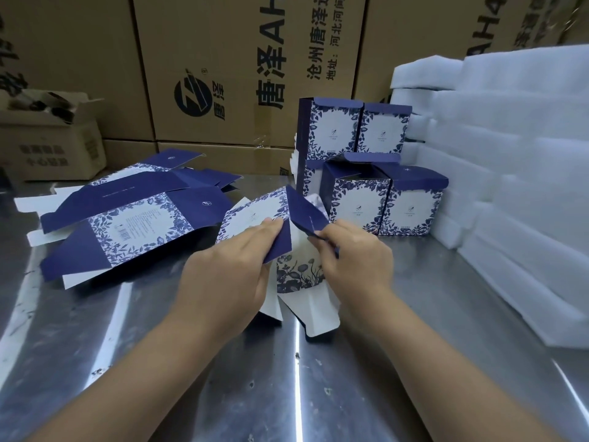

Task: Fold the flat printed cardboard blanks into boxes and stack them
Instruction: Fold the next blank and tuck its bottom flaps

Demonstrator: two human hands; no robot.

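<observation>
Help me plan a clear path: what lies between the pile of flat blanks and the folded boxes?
The head view shows the half-folded blank there, held by the left hand and right hand.

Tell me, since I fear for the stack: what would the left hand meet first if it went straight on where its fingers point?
Probably the left hand would hit the dark blue flap that the right hand pinches, before the folded boxes behind it; depth is unclear from one view.

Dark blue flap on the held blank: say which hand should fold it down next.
Right, probably. The right hand pinches the dark blue flap; the left hand grips the printed panel, steadying the blank.
</observation>
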